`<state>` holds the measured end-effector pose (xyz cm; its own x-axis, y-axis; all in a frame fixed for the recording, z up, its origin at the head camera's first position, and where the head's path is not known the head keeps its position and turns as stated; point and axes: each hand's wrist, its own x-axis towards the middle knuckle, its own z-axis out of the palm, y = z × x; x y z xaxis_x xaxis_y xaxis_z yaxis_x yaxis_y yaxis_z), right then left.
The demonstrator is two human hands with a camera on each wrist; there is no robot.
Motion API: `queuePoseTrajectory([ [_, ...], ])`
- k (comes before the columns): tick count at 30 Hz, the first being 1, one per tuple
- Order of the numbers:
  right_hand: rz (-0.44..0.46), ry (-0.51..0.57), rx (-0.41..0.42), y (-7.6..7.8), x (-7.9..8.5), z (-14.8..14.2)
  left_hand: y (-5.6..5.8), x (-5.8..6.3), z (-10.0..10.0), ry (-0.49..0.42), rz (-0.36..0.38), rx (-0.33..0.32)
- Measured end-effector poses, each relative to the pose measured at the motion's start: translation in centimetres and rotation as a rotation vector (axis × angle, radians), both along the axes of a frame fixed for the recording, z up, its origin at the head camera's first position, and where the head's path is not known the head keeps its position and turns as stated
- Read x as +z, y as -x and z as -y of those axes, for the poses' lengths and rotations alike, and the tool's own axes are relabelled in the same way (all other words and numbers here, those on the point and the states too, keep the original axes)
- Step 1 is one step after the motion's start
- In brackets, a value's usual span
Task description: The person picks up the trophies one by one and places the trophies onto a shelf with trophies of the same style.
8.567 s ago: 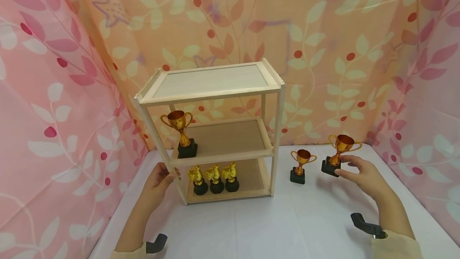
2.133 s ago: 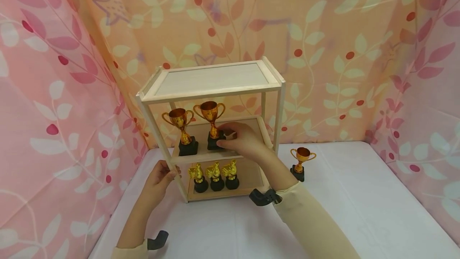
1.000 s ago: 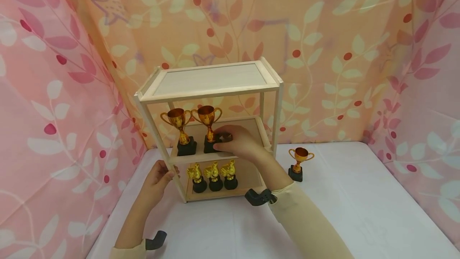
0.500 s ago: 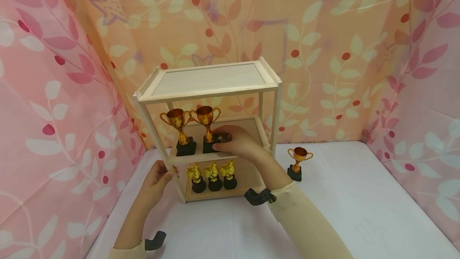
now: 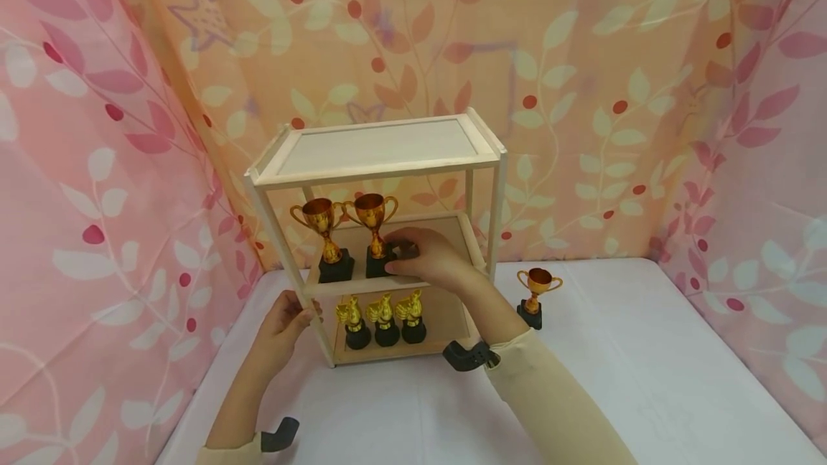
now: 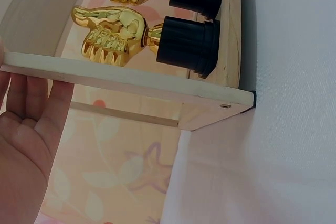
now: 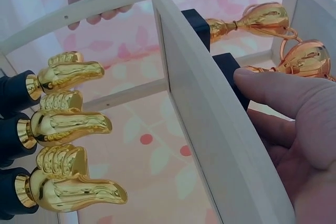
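On the middle tier of a small wooden shelf [image 5: 381,282], two gold trophy cups stand side by side on black square bases. My right hand [image 5: 429,257] pinches the base of the right-hand trophy cup [image 5: 371,217]; in the right wrist view the thumb [image 7: 273,90] lies along that base. The other trophy cup [image 5: 321,221] is at its left, their handles touching or nearly so. My left hand [image 5: 281,329] grips the shelf's left front post, also seen in the left wrist view as a pale bar [image 6: 131,83] with fingers behind it.
Three gold thumbs-up trophies [image 5: 385,321] stand in a row on the bottom tier. A third trophy cup [image 5: 533,296] stands on the white tablecloth [image 5: 607,350] right of the shelf. The shelf's top panel [image 5: 381,146] overhangs the cups. Floral curtains [image 5: 581,92] enclose the table.
My right hand has carried the trophy cup from the table's right side onto the middle tier, then shifted it left beside the first cup. My left hand has stayed on the post.
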<state>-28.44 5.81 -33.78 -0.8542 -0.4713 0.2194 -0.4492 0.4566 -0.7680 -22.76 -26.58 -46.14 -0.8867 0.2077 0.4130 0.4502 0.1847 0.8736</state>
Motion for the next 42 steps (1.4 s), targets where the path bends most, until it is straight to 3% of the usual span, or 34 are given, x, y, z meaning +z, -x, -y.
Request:
queuePoseTrajectory([
  [21, -0.201, -0.007, -0.043, -1.6, -0.1, -1.0, 0.1, -0.3, 0.0, -0.006, -0.013, -0.006],
  [34, -0.331, -0.012, -0.056, -3.8, -0.1, -2.3, 0.0, -0.1, 0.0, 0.017, 0.010, 0.016],
  [42, -0.380, 0.064, -0.074, -5.9, -0.3, -3.9, 0.0, 0.0, -0.1, 0.016, 0.022, 0.026],
])
